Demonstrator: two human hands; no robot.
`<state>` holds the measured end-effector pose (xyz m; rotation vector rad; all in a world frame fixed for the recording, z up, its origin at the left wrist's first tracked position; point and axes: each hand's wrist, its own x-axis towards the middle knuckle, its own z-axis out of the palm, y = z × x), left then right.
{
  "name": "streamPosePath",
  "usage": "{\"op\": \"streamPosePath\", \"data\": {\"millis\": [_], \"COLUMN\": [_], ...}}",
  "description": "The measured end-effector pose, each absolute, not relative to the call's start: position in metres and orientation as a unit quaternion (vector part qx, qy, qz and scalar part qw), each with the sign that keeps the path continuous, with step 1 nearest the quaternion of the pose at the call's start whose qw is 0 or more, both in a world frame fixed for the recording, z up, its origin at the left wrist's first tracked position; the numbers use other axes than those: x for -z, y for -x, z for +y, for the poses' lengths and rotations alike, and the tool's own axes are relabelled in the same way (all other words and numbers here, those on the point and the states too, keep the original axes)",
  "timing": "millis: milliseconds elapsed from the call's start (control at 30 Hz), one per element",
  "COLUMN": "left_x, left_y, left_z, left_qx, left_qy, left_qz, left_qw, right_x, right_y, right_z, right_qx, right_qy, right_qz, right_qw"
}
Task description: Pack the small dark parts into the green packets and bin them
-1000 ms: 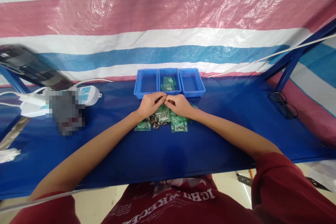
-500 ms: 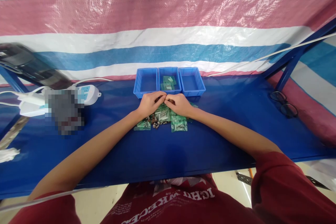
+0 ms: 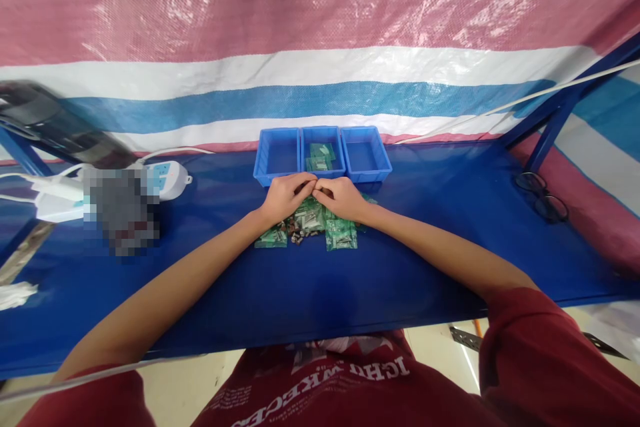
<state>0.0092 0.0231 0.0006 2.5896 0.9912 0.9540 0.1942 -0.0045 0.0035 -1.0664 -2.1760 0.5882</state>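
My left hand [image 3: 287, 197] and my right hand [image 3: 341, 197] meet fingertip to fingertip above a small pile, fingers bent and pressed together. Whatever lies between the fingertips is hidden. Beneath them are several green-tinted clear packets [image 3: 341, 233] with slim pale metal-looking pieces inside. Small brown and whitish loose pieces [image 3: 299, 232] lie among the packets, too small to name. Just beyond my hands stand three blue plastic bins in a row: the left bin [image 3: 257, 163], the middle bin [image 3: 303, 137] and the right bin [image 3: 389, 163]. Green packets [image 3: 320, 156] lie in the middle bin.
At the left sit a white power strip [image 3: 173, 180] with cables, a blurred-out dark object [image 3: 123, 210] and a dark cylinder [image 3: 55, 123]. Eyeglasses [image 3: 547, 203] rest at the right near a blue frame post [image 3: 550, 123]. A striped sheet [image 3: 320, 20] hangs behind the blue table [image 3: 240, 300].
The view has shifted very slightly. Both hands keep the same place and pose above the packets, and nothing else has visibly moved.
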Motion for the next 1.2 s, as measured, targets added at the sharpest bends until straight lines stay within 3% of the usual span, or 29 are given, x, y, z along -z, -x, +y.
{"op": "streamPosePath", "data": {"millis": [1200], "left_x": [-0.0045], "left_y": [-0.0136], "left_z": [0.0195], "left_qx": [-0.321], "left_qy": [-0.868], "left_qz": [0.356], "left_qw": [0.128], "right_x": [-0.0053], "right_y": [-0.1960], "right_z": [-0.0054], "right_qx": [-0.224], "right_qy": [0.417], "right_qz": [-0.825], "right_qw": [0.310]}}
